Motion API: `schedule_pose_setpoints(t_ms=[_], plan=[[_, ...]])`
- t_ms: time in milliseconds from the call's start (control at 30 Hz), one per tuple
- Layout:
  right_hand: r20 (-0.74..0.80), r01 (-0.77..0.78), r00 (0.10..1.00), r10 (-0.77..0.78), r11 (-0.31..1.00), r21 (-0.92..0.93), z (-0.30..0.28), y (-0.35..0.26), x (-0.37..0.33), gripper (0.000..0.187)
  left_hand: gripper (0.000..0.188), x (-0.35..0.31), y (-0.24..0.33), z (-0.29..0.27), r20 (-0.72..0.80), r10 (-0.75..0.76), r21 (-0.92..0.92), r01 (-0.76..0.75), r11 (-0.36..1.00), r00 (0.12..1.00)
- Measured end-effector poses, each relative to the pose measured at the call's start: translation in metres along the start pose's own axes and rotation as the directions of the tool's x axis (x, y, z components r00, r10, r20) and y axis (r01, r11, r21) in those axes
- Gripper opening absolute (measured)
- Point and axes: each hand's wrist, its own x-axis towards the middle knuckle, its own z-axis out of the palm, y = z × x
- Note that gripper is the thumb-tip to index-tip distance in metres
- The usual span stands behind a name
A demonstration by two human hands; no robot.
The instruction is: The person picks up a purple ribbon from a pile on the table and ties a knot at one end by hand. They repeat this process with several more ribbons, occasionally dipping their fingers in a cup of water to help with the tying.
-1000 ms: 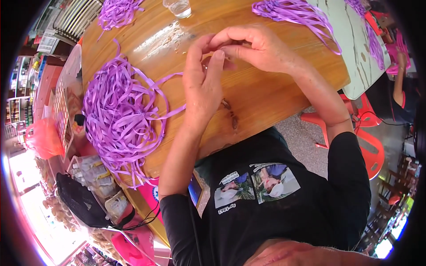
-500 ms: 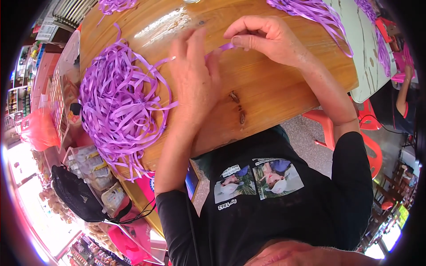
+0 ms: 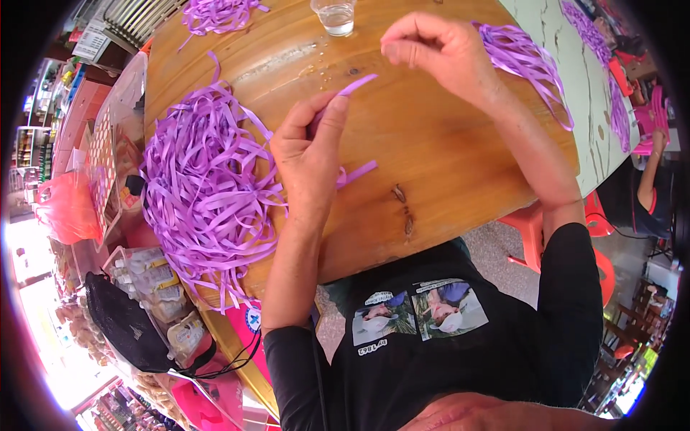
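Observation:
My left hand [image 3: 313,147] is closed on a narrow purple ribbon [image 3: 359,85] above the wooden table. One end of this strip sticks up past the thumb toward the right, and another purple end [image 3: 357,174] shows beside the wrist. To the left of that hand lies a large tangled heap of purple ribbons [image 3: 208,179]. My right hand [image 3: 453,61] is raised to the right of the strip, apart from it. Its thumb and curled fingers come together with no ribbon showing between them.
A clear cup of water [image 3: 336,18] stands at the wooden table's [image 3: 453,151] far side, near wet drops. More purple ribbons lie at the far left [image 3: 215,16] and right [image 3: 528,68]. A white marbled table [image 3: 575,93] adjoins on the right, with red stools [image 3: 528,233] below.
The right hand has let go of the ribbon and moved slightly right and up. The left hand, blurred before, now grips the strip lower down. The view has shifted, bringing the cup in.

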Motion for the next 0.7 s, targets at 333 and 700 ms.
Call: schedule_pose_setpoints(t_ms=[333, 700], plan=[[0.381, 0.403, 0.912, -0.151, 0.492, -0.772, -0.008, 0.026, 0.138, 0.007, 0.01, 0.01, 0.004, -0.013, -0.115, -0.078, -0.112, 0.065, 0.992, 0.99], [0.851, 0.439, 0.521, -0.067, 0.876, -0.2, -0.008, 0.114, 0.204, 0.017, 0.007, 0.01, -0.004, -0.012, -0.144, 0.128, 0.091, -0.115, 0.989, 0.981]])
